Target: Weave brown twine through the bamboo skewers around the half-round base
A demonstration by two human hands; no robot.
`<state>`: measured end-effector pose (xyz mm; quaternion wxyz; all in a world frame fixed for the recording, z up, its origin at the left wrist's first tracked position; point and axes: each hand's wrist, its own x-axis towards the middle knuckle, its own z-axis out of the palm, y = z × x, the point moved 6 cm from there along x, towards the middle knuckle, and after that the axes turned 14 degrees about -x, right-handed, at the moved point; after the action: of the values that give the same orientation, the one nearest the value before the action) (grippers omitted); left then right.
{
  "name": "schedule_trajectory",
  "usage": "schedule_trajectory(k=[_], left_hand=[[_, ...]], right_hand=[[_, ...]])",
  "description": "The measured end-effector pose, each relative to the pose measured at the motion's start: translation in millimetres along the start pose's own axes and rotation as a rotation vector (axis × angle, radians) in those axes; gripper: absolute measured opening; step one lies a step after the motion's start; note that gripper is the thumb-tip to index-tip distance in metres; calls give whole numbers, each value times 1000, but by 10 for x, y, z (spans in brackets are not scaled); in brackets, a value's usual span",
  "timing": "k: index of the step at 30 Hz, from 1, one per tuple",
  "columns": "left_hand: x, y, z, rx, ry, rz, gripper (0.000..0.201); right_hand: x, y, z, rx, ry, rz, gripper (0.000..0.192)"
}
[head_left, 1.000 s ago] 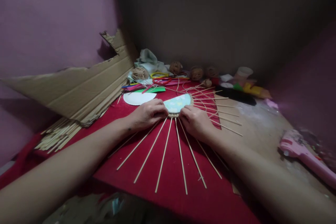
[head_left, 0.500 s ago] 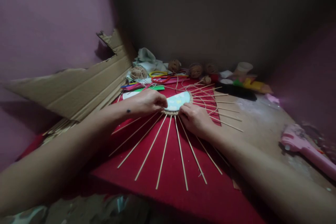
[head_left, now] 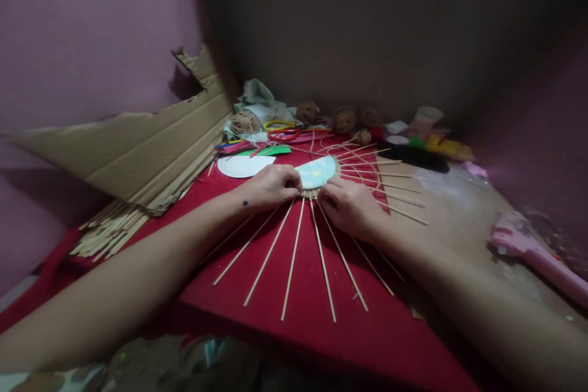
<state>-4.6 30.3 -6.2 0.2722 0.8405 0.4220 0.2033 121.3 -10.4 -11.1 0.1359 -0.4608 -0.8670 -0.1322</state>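
A round base (head_left: 318, 173) with a pale blue patterned top lies on red cloth. Twine (head_left: 311, 193) is woven along its rim, and thin sticks (head_left: 293, 257) fan out from it all round. My left hand (head_left: 278, 185) is closed in a pinch at the base's near left rim. At the near right rim, the curled fingers of my right hand (head_left: 345, 201) press on the woven edge. The fingertips of both hands are partly hidden. A loose strand of twine loops over the sticks on the far right.
A white oval disc (head_left: 245, 165) lies left of the base. Behind are scissors (head_left: 287, 133), several twine balls (head_left: 344, 119) and crumpled cloth (head_left: 260, 98). Cardboard (head_left: 138, 153) leans at left above a bundle of sticks (head_left: 108, 229). A pink glue gun (head_left: 528, 248) lies at right.
My left hand has moved right and closer to my right hand along the rim, uncovering the white disc. The view has shifted slightly, and both hands stay closed at the edge.
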Motion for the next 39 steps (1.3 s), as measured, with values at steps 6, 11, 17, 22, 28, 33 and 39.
schedule_trajectory(k=[6, 11, 17, 22, 28, 33, 39], left_hand=[[7, -10, -9, -10, 0, -10, 13], [13, 0, -10, -37, 17, -1, 12], [13, -10, -3, -47, 24, 33, 13], [18, 6, 1, -39, 6, 56, 11], [7, 15, -7, -26, 2, 25, 11], [7, 24, -7, -21, -4, 27, 10], [8, 4, -3, -27, -12, 22, 12]], right_hand=[[-185, -347, -258, 316, -210, -55, 13], [-419, -754, -337, 377, -209, -187, 15], [-641, -1119, -360, 173, 36, -354, 20], [-700, -1235, -378, 110, 5, -420, 11], [-736, -1294, -417, 66, -66, -541, 11], [-732, -1277, -411, 44, -30, -513, 15], [-784, -1356, -478, 13, 76, -511, 15]])
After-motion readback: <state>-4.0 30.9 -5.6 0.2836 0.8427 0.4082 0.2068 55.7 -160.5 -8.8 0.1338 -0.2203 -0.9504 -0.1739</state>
